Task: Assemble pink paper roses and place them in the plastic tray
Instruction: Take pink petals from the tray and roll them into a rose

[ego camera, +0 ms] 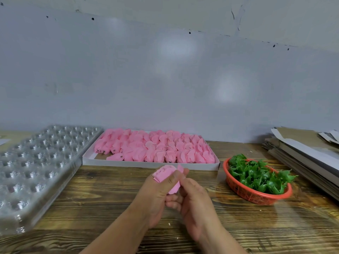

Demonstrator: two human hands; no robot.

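Pinching one pink paper rose (166,177) at centre frame, both hands (176,197) shape it; plastic tray (36,162), left, holds none.

Both bare arms came up from near edge of table (77,204), meeting over its middle. Left hand (157,191) sat a bit farther from near edge, fingers curled round pink paper rose (166,174), thumb pressed on its side. Right hand (192,200) was close beside left hand, touching it, back of hand up, fingertips pinching low part of rose. Wrists were well apart.
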